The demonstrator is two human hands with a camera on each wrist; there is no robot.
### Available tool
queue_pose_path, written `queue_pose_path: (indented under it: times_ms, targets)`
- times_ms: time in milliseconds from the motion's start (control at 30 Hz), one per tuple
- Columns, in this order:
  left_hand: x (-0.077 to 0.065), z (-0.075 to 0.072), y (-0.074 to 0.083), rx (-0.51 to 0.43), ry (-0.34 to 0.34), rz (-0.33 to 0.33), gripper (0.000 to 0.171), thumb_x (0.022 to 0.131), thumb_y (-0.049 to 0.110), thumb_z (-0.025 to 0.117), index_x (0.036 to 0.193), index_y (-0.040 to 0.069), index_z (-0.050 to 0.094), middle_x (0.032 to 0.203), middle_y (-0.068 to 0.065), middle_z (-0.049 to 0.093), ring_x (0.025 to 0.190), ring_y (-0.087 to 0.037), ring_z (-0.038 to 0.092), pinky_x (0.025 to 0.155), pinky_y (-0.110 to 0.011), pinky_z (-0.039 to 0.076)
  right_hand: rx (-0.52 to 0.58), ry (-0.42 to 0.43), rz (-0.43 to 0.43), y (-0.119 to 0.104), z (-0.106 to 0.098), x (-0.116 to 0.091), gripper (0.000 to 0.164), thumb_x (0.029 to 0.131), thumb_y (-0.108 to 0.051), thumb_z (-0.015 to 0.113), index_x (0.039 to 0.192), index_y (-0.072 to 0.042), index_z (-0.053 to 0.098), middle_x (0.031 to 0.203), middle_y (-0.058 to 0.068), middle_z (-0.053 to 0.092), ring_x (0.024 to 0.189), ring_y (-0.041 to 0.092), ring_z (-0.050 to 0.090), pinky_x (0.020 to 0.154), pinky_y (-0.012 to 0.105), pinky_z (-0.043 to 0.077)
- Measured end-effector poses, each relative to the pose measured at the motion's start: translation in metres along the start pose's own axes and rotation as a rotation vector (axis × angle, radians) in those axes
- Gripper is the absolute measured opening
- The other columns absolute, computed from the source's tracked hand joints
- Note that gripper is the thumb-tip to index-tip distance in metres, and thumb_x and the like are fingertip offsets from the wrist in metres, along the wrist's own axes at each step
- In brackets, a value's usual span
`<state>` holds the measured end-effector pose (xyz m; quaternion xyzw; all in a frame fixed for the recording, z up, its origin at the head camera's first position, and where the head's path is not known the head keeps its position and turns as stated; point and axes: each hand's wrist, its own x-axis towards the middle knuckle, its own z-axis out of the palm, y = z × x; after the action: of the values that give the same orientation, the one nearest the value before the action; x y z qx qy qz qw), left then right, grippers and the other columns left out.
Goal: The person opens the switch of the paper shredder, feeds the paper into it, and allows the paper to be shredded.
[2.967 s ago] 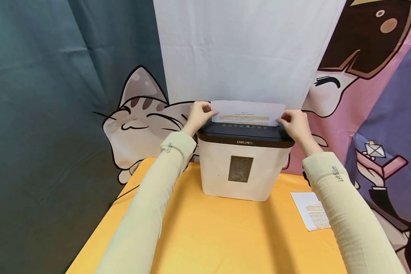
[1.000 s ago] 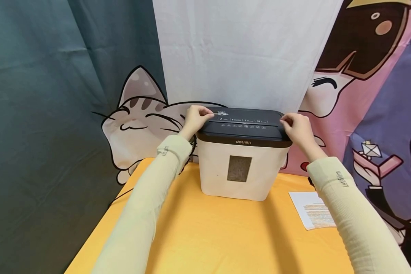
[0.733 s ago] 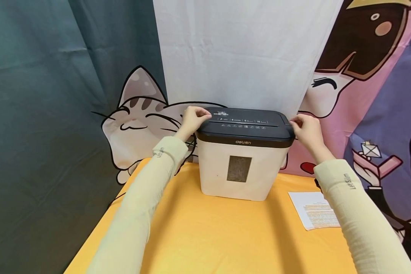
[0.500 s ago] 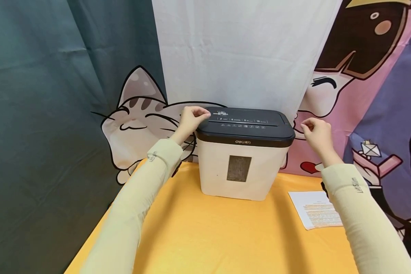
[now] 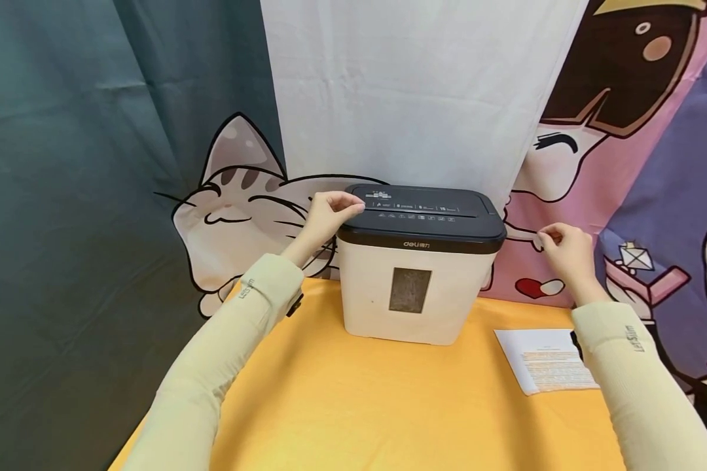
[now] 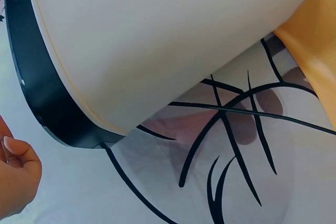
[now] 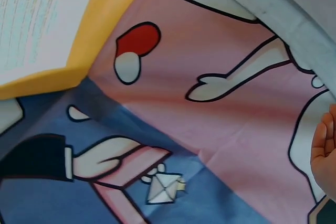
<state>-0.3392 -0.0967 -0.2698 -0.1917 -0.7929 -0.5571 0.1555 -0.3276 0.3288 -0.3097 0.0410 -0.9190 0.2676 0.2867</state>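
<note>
A paper shredder (image 5: 448, 288) with a white bin, a small dark window and a black top stands upright on the table. No paper shows above its feed slot. My left hand (image 5: 325, 214) hovers at the top's left end, thumb and fingertips close together, holding nothing. In the left wrist view that hand (image 6: 21, 177) shows beside the black rim (image 6: 31, 77). Right of the shredder, apart from it, my right hand (image 5: 567, 252) hangs in the air with loosely bent fingers and nothing in them. Below it lies printed paper (image 5: 548, 360), partly covered by the right sleeve.
A yellow cloth covers the table (image 5: 377, 405). Close behind the shredder hangs a printed backdrop (image 5: 424, 85) with a cartoon cat (image 5: 230, 216) on the left. The right wrist view shows the table's yellow edge (image 7: 100, 24) beside the backdrop.
The sheet both hands held at the slot has gone down out of sight into the shredder. Both hands have let go; the right moved away rightward and down, the left slightly down.
</note>
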Motion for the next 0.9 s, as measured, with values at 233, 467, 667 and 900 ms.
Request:
queue_pose_path:
  times_ms: [233, 467, 667, 900]
  targets:
    - [-0.014, -0.001, 0.001, -0.038, 0.001, -0.013, 0.018, 0.086, 0.015, 0.07, 0.095, 0.0, 0.071, 0.082, -0.004, 0.07, 0.072, -0.009, 0.058, 0.068, -0.021, 0.048, -0.034, 0.004, 0.041, 0.026, -0.001, -0.018, 0.024, 0.092, -0.01, 0.054, 0.099, 0.008, 0.066, 0.086, 0.028, 0.065, 0.063, -0.002, 0.042, 0.06, 0.019, 0.034]
    - [-0.034, 0.003, -0.011, -0.091, -0.001, -0.009, 0.016, 0.084, 0.011, 0.071, 0.092, -0.003, 0.071, 0.072, 0.008, 0.066, 0.066, -0.007, 0.059, 0.064, -0.025, 0.05, -0.071, -0.009, 0.12, 0.056, 0.001, -0.04, 0.024, 0.092, -0.01, 0.053, 0.099, 0.009, 0.065, 0.088, 0.029, 0.065, 0.062, -0.004, 0.041, 0.06, 0.024, 0.035]
    - [-0.056, 0.015, -0.027, -0.119, -0.02, -0.015, 0.015, 0.084, 0.009, 0.071, 0.091, -0.004, 0.07, 0.073, 0.001, 0.068, 0.064, -0.004, 0.058, 0.062, -0.018, 0.048, -0.117, -0.064, 0.098, 0.085, 0.006, -0.063, 0.019, 0.09, -0.006, 0.054, 0.091, 0.009, 0.065, 0.079, 0.027, 0.064, 0.06, 0.016, 0.054, 0.061, 0.035, 0.039]
    - [-0.09, 0.048, -0.056, -0.161, -0.078, -0.056, 0.015, 0.084, 0.003, 0.068, 0.091, -0.01, 0.068, 0.081, -0.023, 0.068, 0.062, 0.0, 0.057, 0.063, -0.017, 0.05, -0.186, -0.249, 0.06, 0.114, 0.016, -0.098, 0.013, 0.086, -0.003, 0.056, 0.085, 0.008, 0.064, 0.079, 0.026, 0.063, 0.07, 0.047, 0.057, 0.061, 0.054, 0.041]
